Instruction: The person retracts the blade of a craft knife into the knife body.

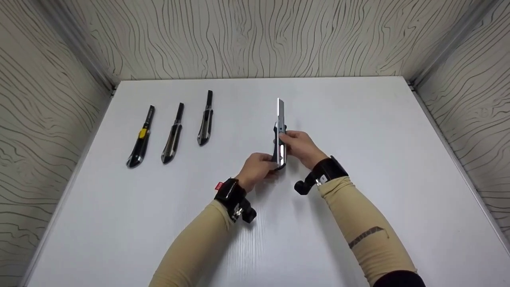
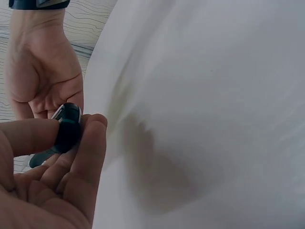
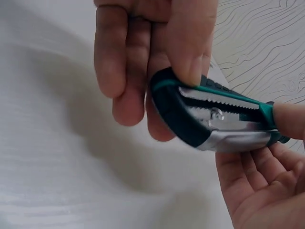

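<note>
A utility knife (image 1: 280, 115) with a silver and dark green body is held above the white table, its long silvery front end pointing to the far side. My left hand (image 1: 255, 169) pinches the butt end between thumb and fingers. Further up the body, my right hand (image 1: 305, 149) grips the knife from the right. In the right wrist view the right thumb (image 3: 288, 119) lies at the green slider, beside the toothed slot of the knife (image 3: 233, 138). The left wrist view shows the rounded dark butt (image 2: 69, 131) between the left fingers.
Three more utility knives lie apart on the left of the table (image 1: 358, 107): one with a yellow slider (image 1: 138, 149), a black-and-silver one (image 1: 172, 139) and another similar one (image 1: 206, 123) further back. Wood-patterned panels (image 1: 239, 40) enclose the table at the back and sides.
</note>
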The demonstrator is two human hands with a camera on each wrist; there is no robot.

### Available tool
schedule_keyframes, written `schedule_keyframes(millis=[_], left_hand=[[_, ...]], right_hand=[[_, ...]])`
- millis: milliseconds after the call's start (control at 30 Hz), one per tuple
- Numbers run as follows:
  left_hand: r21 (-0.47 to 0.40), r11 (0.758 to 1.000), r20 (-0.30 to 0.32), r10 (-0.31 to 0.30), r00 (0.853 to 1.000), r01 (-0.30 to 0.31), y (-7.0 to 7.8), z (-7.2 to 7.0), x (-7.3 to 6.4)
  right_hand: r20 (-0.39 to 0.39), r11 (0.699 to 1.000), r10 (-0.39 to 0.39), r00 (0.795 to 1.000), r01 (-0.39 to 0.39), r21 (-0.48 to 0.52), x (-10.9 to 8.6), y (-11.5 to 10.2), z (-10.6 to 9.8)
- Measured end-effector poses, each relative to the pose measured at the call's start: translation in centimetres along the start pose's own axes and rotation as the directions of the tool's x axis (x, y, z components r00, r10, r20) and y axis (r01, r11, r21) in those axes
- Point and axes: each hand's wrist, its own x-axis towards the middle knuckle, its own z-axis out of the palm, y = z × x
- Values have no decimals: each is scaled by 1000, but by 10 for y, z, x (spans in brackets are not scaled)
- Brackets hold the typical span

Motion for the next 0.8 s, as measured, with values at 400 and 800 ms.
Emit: schedule_keyframes(millis=[400, 800], left_hand=[[5, 1000, 9, 16, 1000, -17, 14, 2, -13], [-19, 1000, 3, 25, 1000, -25, -5, 1, 3]], right_hand=[[-42, 1000, 20, 999, -20, 2, 1, -1, 4], [-31, 1000, 6, 1000, -6, 6, 0, -1, 4]])
